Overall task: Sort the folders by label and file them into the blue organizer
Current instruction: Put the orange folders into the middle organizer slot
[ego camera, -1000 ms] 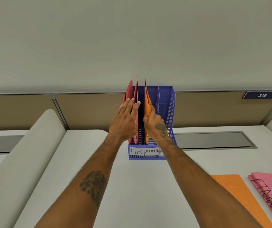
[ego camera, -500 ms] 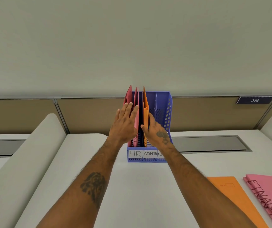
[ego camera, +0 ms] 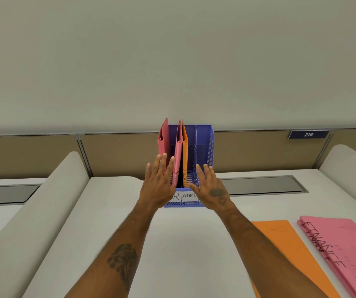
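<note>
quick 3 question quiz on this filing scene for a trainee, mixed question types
1. True or false: the right hand is gripping the orange folder standing in the blue organizer.
2. Multiple choice: what word is written on the pink folders lying flat on the desk? A) ADMIN B) FINANCE C) HR
3. Fill in: the organizer's rightmost slot holds ____ folders.

Key
1. False; both that hand and the left hand are open with fingers spread, holding nothing.
2. B
3. no; it is empty.
</note>
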{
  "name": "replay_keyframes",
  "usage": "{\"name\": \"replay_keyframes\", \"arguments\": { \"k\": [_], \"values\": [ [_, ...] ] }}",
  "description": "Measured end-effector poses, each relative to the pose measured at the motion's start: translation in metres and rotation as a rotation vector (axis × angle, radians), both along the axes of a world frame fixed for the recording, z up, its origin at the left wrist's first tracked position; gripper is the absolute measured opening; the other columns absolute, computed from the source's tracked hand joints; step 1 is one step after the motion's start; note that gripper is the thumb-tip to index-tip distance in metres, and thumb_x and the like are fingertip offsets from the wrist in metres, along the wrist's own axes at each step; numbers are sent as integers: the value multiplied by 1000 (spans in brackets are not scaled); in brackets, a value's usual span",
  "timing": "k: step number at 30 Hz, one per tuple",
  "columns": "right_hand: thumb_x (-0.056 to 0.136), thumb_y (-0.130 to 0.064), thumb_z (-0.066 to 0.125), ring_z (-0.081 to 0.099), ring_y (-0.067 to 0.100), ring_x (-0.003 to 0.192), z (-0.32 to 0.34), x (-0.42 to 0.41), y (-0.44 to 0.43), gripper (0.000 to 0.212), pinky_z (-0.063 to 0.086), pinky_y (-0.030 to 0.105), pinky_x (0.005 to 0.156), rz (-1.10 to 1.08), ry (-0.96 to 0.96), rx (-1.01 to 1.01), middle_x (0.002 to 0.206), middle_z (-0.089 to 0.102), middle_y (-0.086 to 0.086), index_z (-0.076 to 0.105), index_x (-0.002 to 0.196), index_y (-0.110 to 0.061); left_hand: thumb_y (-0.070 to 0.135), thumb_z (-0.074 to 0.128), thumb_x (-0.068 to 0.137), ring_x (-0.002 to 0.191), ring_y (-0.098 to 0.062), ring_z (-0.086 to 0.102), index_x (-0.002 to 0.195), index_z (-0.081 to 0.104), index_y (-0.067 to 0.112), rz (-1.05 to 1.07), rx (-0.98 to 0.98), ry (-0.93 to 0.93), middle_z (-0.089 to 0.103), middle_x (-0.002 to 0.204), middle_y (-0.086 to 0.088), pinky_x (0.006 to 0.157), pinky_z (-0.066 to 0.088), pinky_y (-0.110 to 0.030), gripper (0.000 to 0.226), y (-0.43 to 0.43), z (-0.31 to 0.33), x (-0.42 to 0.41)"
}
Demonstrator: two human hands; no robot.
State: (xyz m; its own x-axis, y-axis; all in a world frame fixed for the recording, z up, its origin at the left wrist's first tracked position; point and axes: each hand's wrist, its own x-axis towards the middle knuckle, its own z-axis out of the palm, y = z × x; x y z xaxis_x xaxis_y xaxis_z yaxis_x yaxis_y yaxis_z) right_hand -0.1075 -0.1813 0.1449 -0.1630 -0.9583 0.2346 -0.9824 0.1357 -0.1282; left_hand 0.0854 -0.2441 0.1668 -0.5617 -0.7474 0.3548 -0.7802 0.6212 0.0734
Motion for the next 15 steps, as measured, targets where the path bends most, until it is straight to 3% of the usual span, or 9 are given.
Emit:
{"name": "replay_keyframes", "arguments": {
  "k": [6, 10, 15],
  "values": [
    [68, -81, -20, -2, 29, 150, -12, -4, 49, 108, 18, 50, 117, -39, 39, 35, 162, -4, 13, 0, 155, -21, 53, 40, 97, 148, -23, -27, 152, -23, 26, -7, 45, -41, -30, 159, -3, 119, -10, -50, 88, 33, -23, 1],
    [71, -80, -16, 5, 33, 149, -21, -16, 82, 107, 20, 54, 116, -57, 20, 53, 162, 5, 17, 6, 155, -17, 53, 42, 97, 149, -23, -23, 149, -26, 28, -35, 62, -25, -24, 162, -4, 119, -9, -50, 89, 55, -35, -8],
    [64, -80, -27, 0, 30, 150, -30, -39, 110, 111, 12, 51, 118, -102, 50, 78, 163, 1, 13, 0, 155, -21, 56, 37, 98, 148, -23, -25, 148, -28, 28, -50, 75, -69, -28, 161, -4, 121, -9, -51, 87, 79, -48, -30]
  ]
}}
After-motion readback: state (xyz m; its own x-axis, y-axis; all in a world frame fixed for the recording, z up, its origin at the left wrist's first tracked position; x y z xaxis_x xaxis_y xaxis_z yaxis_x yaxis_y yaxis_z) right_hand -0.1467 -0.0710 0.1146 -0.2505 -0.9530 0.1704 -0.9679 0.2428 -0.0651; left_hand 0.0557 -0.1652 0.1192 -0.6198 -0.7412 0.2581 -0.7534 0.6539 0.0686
